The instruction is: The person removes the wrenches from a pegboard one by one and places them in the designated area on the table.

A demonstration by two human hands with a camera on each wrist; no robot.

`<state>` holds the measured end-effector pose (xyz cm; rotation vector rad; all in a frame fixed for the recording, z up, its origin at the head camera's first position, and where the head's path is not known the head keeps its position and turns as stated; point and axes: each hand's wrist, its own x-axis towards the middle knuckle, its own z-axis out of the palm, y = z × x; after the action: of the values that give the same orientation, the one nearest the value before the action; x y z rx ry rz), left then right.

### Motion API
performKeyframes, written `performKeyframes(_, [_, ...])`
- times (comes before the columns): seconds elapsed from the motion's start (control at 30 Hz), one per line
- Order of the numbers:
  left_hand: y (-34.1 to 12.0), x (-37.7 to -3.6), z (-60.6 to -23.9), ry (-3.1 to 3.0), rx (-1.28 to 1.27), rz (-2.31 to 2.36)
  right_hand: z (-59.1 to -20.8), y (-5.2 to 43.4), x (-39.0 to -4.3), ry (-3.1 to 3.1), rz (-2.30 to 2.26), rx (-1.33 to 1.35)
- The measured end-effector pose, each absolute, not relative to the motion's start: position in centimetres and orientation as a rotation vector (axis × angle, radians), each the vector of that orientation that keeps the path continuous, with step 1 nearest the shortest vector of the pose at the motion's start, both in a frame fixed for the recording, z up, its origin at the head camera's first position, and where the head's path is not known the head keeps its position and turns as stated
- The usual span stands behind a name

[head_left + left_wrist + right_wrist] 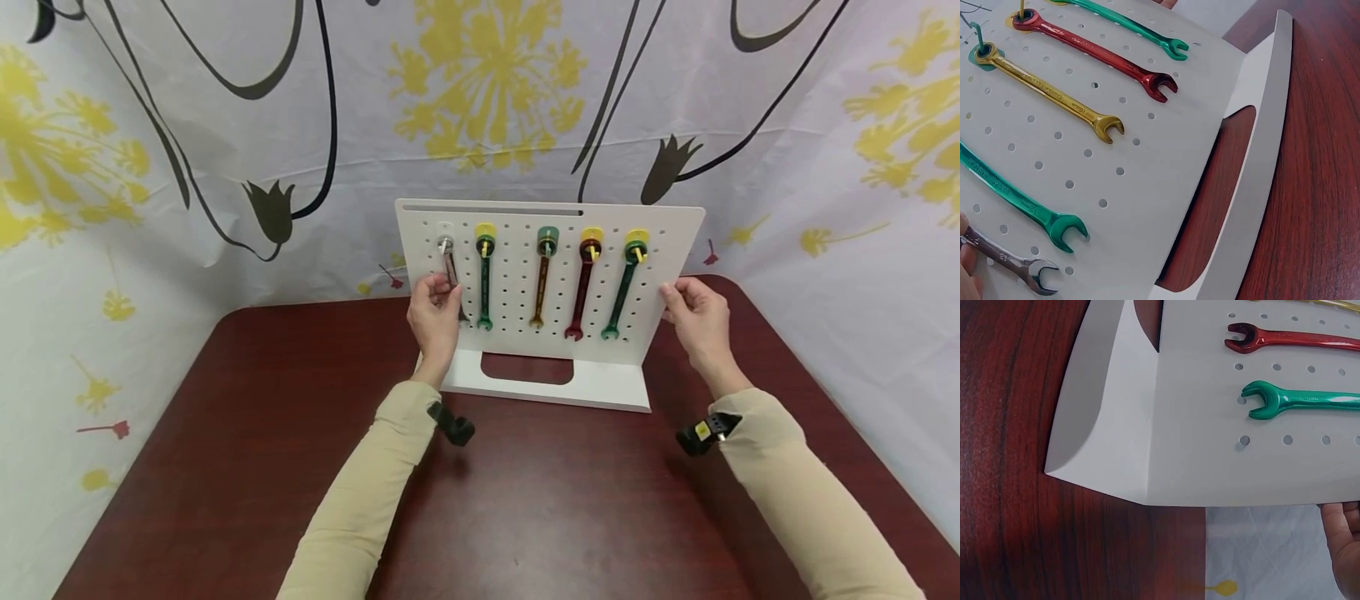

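Silver wrench (1000, 254) on the white pegboard (510, 335) sits pinched by its handle in the left grip (435, 318), a green wrench (485, 287) just right of that grip, while the right grip (699, 321) pinches the board's right edge.

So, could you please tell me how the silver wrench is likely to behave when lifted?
The silver wrench looks like metal, so it is probably stiff and rather heavy for its size. Its shiny surface might feel slippery in the left hand. Its flattish handle makes rolling unlikely.
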<state>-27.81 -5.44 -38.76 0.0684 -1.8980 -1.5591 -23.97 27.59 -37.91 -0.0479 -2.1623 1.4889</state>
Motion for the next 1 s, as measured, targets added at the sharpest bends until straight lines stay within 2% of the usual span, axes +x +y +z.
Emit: performKeyframes(1.0, [-6.9, -26.8, -38.7, -2.0, -0.075, -1.655, -37.7, 27.5, -23.9, -2.205, 1.45, -0.093])
